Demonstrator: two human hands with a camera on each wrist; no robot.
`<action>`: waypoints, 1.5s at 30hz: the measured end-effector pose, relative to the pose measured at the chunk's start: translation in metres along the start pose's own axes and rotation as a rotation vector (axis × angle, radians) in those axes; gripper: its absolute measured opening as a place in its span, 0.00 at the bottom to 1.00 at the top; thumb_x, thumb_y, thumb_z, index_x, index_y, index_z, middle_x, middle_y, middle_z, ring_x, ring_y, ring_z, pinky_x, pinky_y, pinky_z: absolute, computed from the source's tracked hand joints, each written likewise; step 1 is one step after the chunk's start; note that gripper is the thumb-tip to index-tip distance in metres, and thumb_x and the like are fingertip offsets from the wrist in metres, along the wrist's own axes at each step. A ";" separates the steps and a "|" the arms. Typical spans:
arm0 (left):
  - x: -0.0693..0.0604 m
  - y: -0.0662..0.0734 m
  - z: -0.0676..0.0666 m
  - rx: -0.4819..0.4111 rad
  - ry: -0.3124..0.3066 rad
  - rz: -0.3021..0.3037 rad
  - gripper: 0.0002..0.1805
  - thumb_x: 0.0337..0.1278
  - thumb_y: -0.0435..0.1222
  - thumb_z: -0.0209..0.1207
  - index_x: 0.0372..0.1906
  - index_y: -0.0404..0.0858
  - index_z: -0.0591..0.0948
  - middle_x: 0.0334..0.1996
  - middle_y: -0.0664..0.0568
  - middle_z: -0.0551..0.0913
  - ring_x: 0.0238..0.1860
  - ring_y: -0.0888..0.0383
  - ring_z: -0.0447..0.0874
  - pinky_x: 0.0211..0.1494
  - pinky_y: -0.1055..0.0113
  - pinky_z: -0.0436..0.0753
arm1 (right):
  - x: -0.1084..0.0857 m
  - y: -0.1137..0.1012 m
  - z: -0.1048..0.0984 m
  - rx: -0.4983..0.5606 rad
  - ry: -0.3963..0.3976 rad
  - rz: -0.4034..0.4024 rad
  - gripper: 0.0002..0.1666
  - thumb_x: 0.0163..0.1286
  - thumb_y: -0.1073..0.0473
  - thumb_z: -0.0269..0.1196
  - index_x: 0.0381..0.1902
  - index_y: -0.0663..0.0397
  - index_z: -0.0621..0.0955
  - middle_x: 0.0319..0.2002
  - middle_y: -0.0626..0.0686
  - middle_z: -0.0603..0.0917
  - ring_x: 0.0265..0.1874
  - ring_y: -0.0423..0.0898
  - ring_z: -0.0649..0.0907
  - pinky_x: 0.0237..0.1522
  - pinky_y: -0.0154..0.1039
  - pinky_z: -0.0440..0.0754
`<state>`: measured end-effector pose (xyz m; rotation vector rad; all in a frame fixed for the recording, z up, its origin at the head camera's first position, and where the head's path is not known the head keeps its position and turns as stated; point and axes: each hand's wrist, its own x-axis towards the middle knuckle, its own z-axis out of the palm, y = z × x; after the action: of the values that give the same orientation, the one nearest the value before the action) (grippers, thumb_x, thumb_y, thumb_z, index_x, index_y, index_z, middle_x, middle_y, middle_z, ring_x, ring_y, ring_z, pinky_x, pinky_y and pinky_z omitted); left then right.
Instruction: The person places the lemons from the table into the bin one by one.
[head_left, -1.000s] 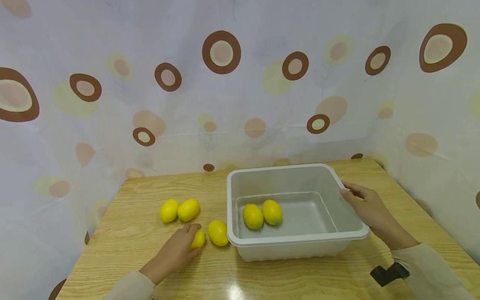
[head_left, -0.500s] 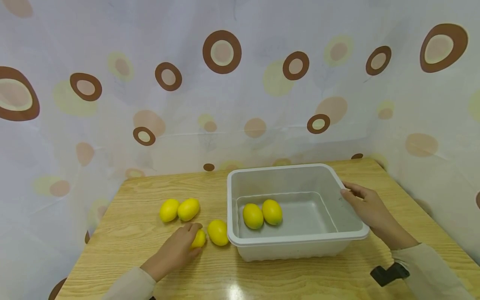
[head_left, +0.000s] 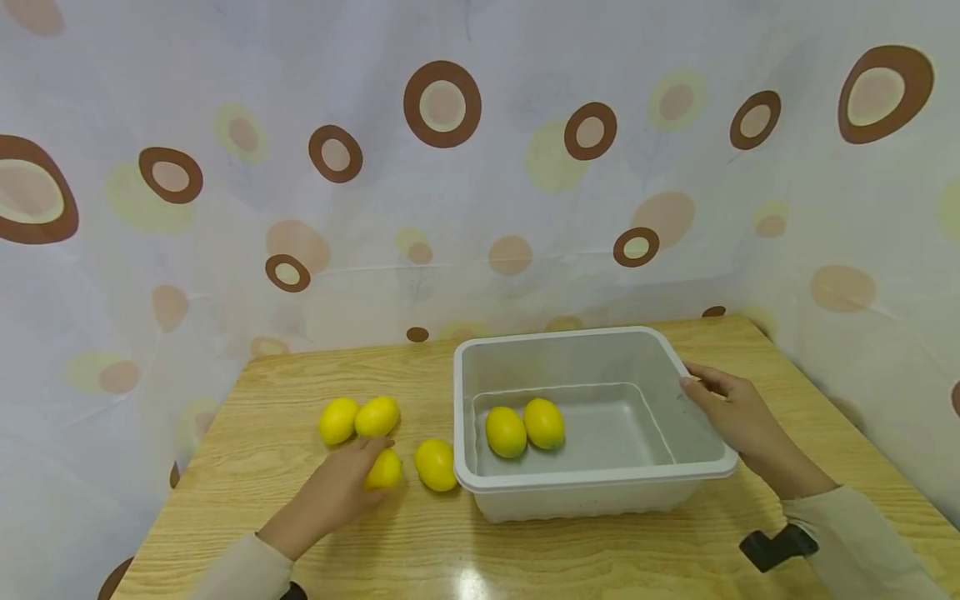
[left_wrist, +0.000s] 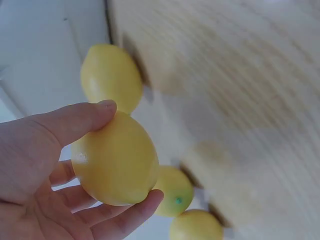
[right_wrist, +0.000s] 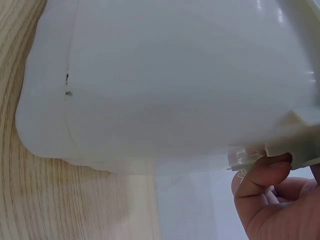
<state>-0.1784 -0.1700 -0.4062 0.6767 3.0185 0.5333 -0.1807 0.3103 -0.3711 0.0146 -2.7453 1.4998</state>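
Note:
My left hand (head_left: pixel 330 495) grips a yellow lemon (left_wrist: pixel 117 160), thumb on one side and curled fingers on the other. In the left wrist view the lemon seems lifted a little off the table. Just right of it lies another lemon (head_left: pixel 436 465), close to the white plastic bin (head_left: pixel 600 481). Behind the left hand two more lemons, one (head_left: pixel 339 421) and its neighbour (head_left: pixel 377 416), touch each other. Inside the bin, a pair of lemons (head_left: pixel 506 432) rests at the left. My right hand (head_left: pixel 738 417) holds the bin's right rim, fingertips curled under it in the right wrist view.
A wooden table (head_left: pixel 420 558) bears everything. Behind and at both sides hangs a pale curtain (head_left: pixel 480 208) with brown and yellow oval prints. A black strap-like device (head_left: pixel 778 547) sits at the right sleeve.
The left hand has drawn slightly left and toward the person, carrying its lemon away from the one beside the bin. The right hand and the bin have stayed put.

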 end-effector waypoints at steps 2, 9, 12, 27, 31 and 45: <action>0.000 0.001 -0.006 0.003 0.022 0.000 0.33 0.42 0.34 0.73 0.56 0.32 0.74 0.52 0.43 0.80 0.53 0.46 0.78 0.57 0.51 0.77 | 0.000 0.001 0.000 -0.002 0.001 0.002 0.36 0.77 0.47 0.46 0.71 0.69 0.59 0.51 0.69 0.73 0.36 0.39 0.79 0.32 0.38 0.83; 0.002 0.009 -0.028 0.057 0.093 0.073 0.32 0.43 0.34 0.73 0.55 0.31 0.74 0.50 0.41 0.80 0.49 0.46 0.81 0.52 0.52 0.80 | 0.000 -0.001 0.000 0.005 0.003 -0.003 0.37 0.77 0.46 0.46 0.71 0.69 0.59 0.51 0.69 0.74 0.35 0.39 0.80 0.32 0.39 0.84; 0.004 0.014 -0.035 0.061 0.121 0.113 0.32 0.43 0.34 0.73 0.56 0.32 0.74 0.50 0.41 0.80 0.47 0.48 0.81 0.50 0.54 0.81 | -0.001 -0.002 0.000 0.008 0.000 -0.001 0.37 0.77 0.46 0.47 0.71 0.68 0.59 0.51 0.69 0.74 0.35 0.39 0.80 0.32 0.39 0.84; 0.022 0.050 -0.061 0.019 0.237 0.233 0.32 0.44 0.35 0.73 0.57 0.33 0.73 0.49 0.43 0.79 0.44 0.50 0.80 0.46 0.57 0.82 | -0.001 0.000 -0.005 0.004 0.001 -0.011 0.37 0.76 0.45 0.47 0.72 0.66 0.58 0.52 0.69 0.74 0.35 0.37 0.80 0.32 0.39 0.84; 0.031 0.065 -0.071 0.015 0.228 0.251 0.32 0.46 0.36 0.72 0.58 0.35 0.73 0.50 0.44 0.79 0.45 0.51 0.80 0.47 0.58 0.82 | -0.001 0.000 -0.005 0.005 0.003 -0.010 0.37 0.76 0.46 0.47 0.71 0.67 0.59 0.51 0.69 0.74 0.35 0.36 0.80 0.33 0.39 0.84; 0.078 0.138 -0.093 0.033 0.189 0.431 0.30 0.53 0.38 0.68 0.60 0.35 0.72 0.55 0.46 0.78 0.50 0.52 0.79 0.53 0.63 0.79 | 0.001 0.005 0.000 0.022 0.006 -0.007 0.37 0.76 0.47 0.48 0.70 0.70 0.59 0.49 0.65 0.75 0.34 0.36 0.79 0.31 0.39 0.84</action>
<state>-0.1994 -0.0509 -0.2676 1.3676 3.0576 0.5827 -0.1820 0.3128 -0.3756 0.0200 -2.7211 1.5261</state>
